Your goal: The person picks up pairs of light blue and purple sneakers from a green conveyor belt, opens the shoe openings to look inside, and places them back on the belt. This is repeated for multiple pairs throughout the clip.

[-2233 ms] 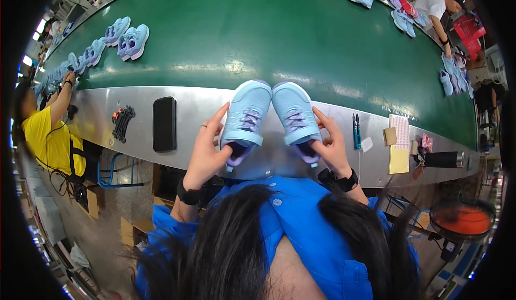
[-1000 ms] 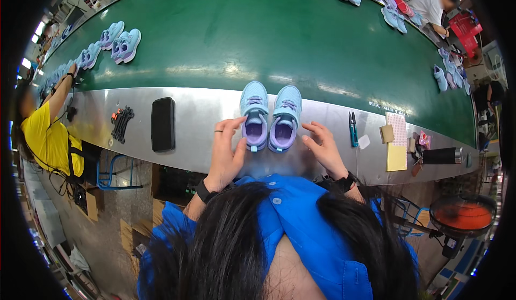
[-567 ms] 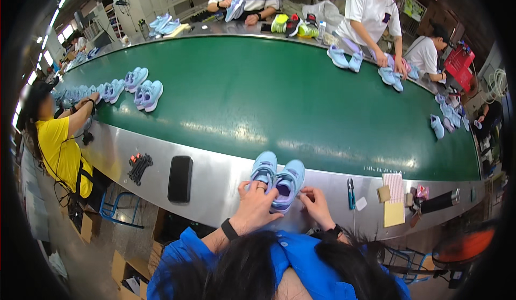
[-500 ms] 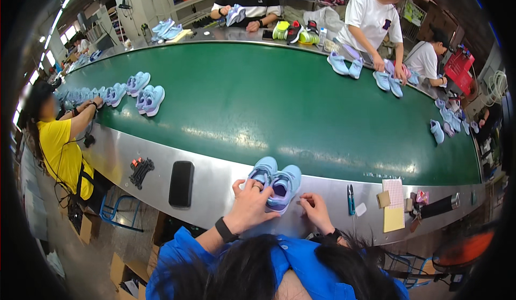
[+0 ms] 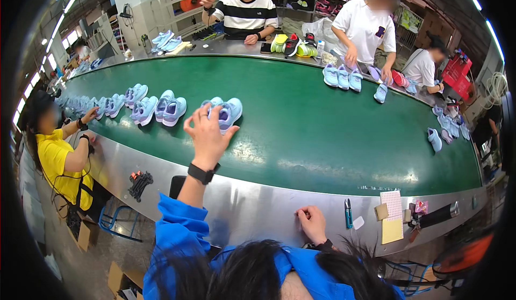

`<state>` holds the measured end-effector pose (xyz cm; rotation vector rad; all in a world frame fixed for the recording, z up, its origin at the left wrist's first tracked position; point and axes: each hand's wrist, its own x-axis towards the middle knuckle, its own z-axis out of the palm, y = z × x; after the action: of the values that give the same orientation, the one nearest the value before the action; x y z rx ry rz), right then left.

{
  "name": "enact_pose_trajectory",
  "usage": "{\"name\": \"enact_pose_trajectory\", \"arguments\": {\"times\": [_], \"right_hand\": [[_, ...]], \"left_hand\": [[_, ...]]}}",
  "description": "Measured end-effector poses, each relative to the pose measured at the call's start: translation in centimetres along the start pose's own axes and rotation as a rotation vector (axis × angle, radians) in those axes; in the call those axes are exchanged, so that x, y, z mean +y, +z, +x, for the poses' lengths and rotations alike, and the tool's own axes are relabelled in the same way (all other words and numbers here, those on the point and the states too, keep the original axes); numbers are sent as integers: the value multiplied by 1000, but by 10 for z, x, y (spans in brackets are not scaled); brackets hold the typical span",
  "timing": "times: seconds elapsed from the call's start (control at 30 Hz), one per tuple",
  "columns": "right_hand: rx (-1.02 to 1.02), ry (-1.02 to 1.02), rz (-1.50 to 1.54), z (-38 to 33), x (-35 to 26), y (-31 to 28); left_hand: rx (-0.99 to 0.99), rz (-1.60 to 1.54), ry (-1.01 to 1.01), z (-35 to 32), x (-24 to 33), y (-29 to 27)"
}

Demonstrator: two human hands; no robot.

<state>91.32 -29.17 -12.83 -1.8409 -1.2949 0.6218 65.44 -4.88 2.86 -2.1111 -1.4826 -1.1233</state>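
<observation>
My left hand reaches out over the green belt, its fingers spread around the heel end of a pair of light blue sneakers. The pair stands side by side on the belt, and the fingers partly cover the left shoe. My right hand rests on the metal edge with its fingers curled and nothing visible in them. Nearest to it, on the right, lie teal-handled snips and a small white piece. Left of my pair stand more pairs of blue sneakers.
A black phone is partly hidden by my left arm. Black straps lie farther left, a notepad at right. A person in yellow sits at left; others work across the green belt. Dark and neon shoes stand opposite.
My left hand has carried the sneaker pair from the metal edge forward and left onto the belt, its fingers now spread. My right hand stays near its place. Another pair stands at left.
</observation>
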Motion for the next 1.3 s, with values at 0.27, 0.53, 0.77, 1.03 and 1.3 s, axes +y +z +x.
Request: {"name": "enact_pose_trajectory", "arguments": {"times": [0.27, 0.53, 0.77, 1.03, 1.3], "right_hand": [[20, -27, -97, 1, -7, -2], [-318, 198, 366, 54, -11, -7], [-347, 344, 741, 256, -7, -33], [76, 277, 854, 531, 85, -64], [414, 142, 935, 681, 108, -39]], "left_hand": [[-636, -593, -89, -123, 42, 50], [-740, -668, -238, -159, 55, 59], [-770, -636, -273, -147, 52, 68], [-447, -884, -387, -188, 17, 104], [-955, -1377, -867, -180, -15, 99]]}}
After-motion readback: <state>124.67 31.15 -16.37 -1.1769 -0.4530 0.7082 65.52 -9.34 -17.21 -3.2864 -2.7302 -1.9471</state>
